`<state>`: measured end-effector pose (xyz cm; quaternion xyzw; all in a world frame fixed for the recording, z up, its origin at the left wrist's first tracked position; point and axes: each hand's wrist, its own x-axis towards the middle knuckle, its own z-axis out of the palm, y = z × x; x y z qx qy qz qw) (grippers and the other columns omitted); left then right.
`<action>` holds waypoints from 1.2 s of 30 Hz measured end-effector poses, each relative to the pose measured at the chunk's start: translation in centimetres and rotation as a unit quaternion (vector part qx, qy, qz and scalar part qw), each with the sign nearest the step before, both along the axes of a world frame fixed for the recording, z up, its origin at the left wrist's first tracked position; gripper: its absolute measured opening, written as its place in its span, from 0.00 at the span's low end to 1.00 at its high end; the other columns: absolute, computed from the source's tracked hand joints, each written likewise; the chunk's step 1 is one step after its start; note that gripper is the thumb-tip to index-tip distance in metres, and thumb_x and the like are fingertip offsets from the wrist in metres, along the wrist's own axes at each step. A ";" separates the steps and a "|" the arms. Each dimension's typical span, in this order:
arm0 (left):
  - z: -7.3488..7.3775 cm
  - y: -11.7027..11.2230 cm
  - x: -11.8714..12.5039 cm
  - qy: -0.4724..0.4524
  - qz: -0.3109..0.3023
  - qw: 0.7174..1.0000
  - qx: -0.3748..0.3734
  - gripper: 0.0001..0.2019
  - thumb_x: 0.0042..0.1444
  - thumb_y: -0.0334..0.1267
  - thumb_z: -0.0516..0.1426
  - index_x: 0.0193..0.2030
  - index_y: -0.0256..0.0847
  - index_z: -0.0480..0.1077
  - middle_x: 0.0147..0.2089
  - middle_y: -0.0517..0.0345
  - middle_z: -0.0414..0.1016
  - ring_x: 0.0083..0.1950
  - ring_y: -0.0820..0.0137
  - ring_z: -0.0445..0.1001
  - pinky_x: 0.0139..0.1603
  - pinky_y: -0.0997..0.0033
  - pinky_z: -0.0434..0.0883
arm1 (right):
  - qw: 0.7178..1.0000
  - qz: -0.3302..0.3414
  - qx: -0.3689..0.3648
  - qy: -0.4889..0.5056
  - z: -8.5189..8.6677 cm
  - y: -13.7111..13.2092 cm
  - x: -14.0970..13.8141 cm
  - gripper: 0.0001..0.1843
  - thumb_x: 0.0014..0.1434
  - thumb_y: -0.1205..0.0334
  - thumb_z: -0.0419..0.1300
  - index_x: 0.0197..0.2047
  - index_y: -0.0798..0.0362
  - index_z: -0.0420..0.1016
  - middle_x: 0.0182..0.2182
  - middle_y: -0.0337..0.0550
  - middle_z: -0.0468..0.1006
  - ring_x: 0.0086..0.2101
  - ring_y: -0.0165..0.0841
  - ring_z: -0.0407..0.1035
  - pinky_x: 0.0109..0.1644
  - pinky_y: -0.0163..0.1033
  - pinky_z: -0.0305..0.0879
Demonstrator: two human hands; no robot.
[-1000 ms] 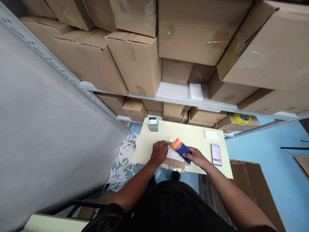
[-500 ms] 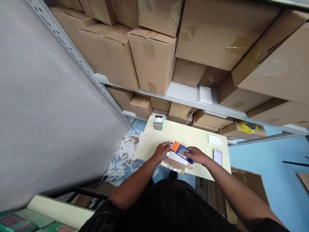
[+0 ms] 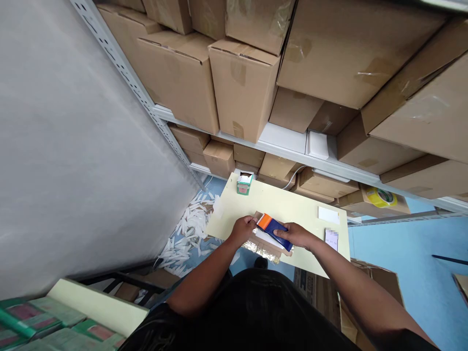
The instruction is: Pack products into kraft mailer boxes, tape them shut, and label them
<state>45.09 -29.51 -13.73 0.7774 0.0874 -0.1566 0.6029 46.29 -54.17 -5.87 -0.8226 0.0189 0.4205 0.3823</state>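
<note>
A flat dark-blue packet with an orange end (image 3: 269, 224) is held over the near part of the table. My right hand (image 3: 297, 235) grips its blue right end, thumb on top. At the orange end, my left hand (image 3: 243, 230) is closed, its fingertips pinched beside the packet's white edge. What lies between those fingertips is too small to make out. Under the packet lie a white sheet (image 3: 269, 238) and brown cardboard with shiny clear film (image 3: 261, 251) along the table's front edge.
On the pale yellow table (image 3: 292, 204) stand a green-and-white box (image 3: 244, 184), a white card (image 3: 328, 214) and a phone (image 3: 331, 239). White strips (image 3: 192, 222) litter the floor at left. Shelves with cardboard boxes (image 3: 244, 87) rise behind; yellow tape (image 3: 381, 197) sits at right.
The view has shifted slightly. The packet has tilted a little, its glare gone, and stays in my right hand. My left fingers remain at the orange end.
</note>
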 end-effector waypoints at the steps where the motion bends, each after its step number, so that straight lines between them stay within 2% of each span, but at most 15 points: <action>1: 0.2 0.0 0.0 -0.004 0.003 1.000 0.008 0.19 0.61 0.52 0.54 0.26 0.40 0.70 0.23 0.63 0.69 0.28 0.70 0.67 0.29 0.72 0.59 | 1.000 0.004 -0.008 -0.007 0.0 0.2 -0.1 0.27 0.59 0.35 0.62 0.45 0.52 0.81 0.35 0.41 0.84 0.35 0.36 0.76 0.37 0.35 0.65; 5: 0.9 -0.4 0.1 -0.037 0.016 0.998 0.051 0.19 0.62 0.49 0.52 0.24 0.41 0.67 0.22 0.64 0.64 0.28 0.71 0.65 0.30 0.71 0.56 | 0.995 0.006 -0.077 -0.068 -0.1 1.2 -1.0 0.25 0.61 0.39 0.61 0.47 0.51 0.80 0.39 0.43 0.84 0.38 0.38 0.77 0.39 0.36 0.65; 8: 1.1 -0.6 0.2 -0.050 0.012 0.997 0.057 0.19 0.62 0.49 0.52 0.25 0.41 0.67 0.22 0.64 0.64 0.28 0.71 0.65 0.31 0.71 0.56 | 0.984 0.016 -0.129 -0.125 -0.1 1.5 -1.7 0.28 0.56 0.38 0.65 0.51 0.50 0.77 0.42 0.46 0.84 0.41 0.41 0.78 0.41 0.38 0.66; 12: 1.1 -0.5 0.2 -0.050 0.000 0.997 0.056 0.19 0.62 0.50 0.53 0.24 0.41 0.67 0.22 0.64 0.64 0.28 0.71 0.65 0.30 0.71 0.56 | 0.983 0.047 -0.109 -0.137 0.1 1.3 -1.6 0.37 0.49 0.35 0.70 0.55 0.49 0.75 0.44 0.45 0.84 0.44 0.43 0.78 0.43 0.38 0.67; 17: 1.1 -0.2 0.5 -0.022 0.001 0.999 0.043 0.19 0.61 0.51 0.54 0.25 0.41 0.69 0.22 0.63 0.67 0.28 0.70 0.67 0.30 0.71 0.58 | 0.990 0.050 -0.076 -0.108 1.0 0.5 -0.2 0.30 0.50 0.37 0.70 0.50 0.48 0.80 0.40 0.41 0.85 0.41 0.41 0.78 0.41 0.37 0.67; 21: 0.9 1.8 1.8 -0.001 0.063 0.996 0.062 0.16 0.62 0.48 0.52 0.32 0.41 0.75 0.29 0.58 0.76 0.33 0.66 0.73 0.34 0.69 0.64 | 0.993 0.066 -0.079 -0.063 1.5 -1.1 0.0 0.26 0.47 0.40 0.72 0.43 0.50 0.81 0.35 0.40 0.85 0.37 0.39 0.78 0.38 0.35 0.66; 22: 0.9 2.5 2.2 0.000 0.062 0.996 0.070 0.16 0.62 0.48 0.52 0.33 0.41 0.76 0.30 0.57 0.77 0.34 0.66 0.74 0.35 0.69 0.65 | 0.993 0.066 -0.080 -0.059 1.5 -1.5 -0.1 0.26 0.47 0.41 0.72 0.42 0.50 0.81 0.35 0.39 0.85 0.36 0.38 0.78 0.37 0.35 0.66; 25: 0.9 4.4 3.2 -0.027 -0.003 0.996 0.090 0.16 0.62 0.48 0.54 0.30 0.41 0.75 0.29 0.57 0.78 0.35 0.64 0.75 0.37 0.68 0.65 | 0.993 0.060 -0.082 -0.067 1.3 -2.2 -0.5 0.25 0.46 0.43 0.72 0.42 0.51 0.81 0.33 0.39 0.84 0.35 0.38 0.77 0.36 0.35 0.66; 27: 0.8 5.0 3.3 -0.042 -0.013 0.994 0.102 0.16 0.62 0.48 0.54 0.30 0.42 0.75 0.29 0.57 0.78 0.35 0.64 0.75 0.37 0.68 0.64 | 0.992 0.060 -0.084 -0.074 1.1 -2.1 -0.7 0.25 0.47 0.43 0.72 0.43 0.50 0.81 0.33 0.39 0.84 0.35 0.38 0.77 0.36 0.35 0.66; 31: -0.5 4.5 2.7 -0.053 -0.006 0.985 0.164 0.18 0.66 0.48 0.52 0.30 0.42 0.75 0.28 0.57 0.76 0.34 0.65 0.74 0.38 0.68 0.64 | 0.988 0.082 -0.100 -0.088 1.2 -1.5 -0.6 0.26 0.47 0.42 0.72 0.44 0.48 0.81 0.33 0.39 0.84 0.35 0.39 0.77 0.36 0.36 0.65; 34: -2.5 3.4 1.9 -0.070 -0.033 0.971 0.225 0.19 0.68 0.44 0.49 0.30 0.41 0.73 0.30 0.55 0.75 0.36 0.66 0.74 0.40 0.68 0.64 | 0.980 0.108 -0.131 -0.103 1.1 -1.1 -0.6 0.26 0.46 0.41 0.72 0.44 0.47 0.81 0.35 0.40 0.84 0.36 0.40 0.77 0.36 0.36 0.64; 36: -3.9 2.6 1.4 -0.076 -0.051 0.967 0.239 0.18 0.69 0.42 0.49 0.30 0.40 0.73 0.32 0.54 0.75 0.37 0.65 0.73 0.42 0.68 0.65 | 0.978 0.115 -0.134 -0.108 1.1 -0.9 -0.6 0.26 0.47 0.41 0.72 0.45 0.47 0.81 0.36 0.40 0.84 0.37 0.40 0.77 0.36 0.36 0.63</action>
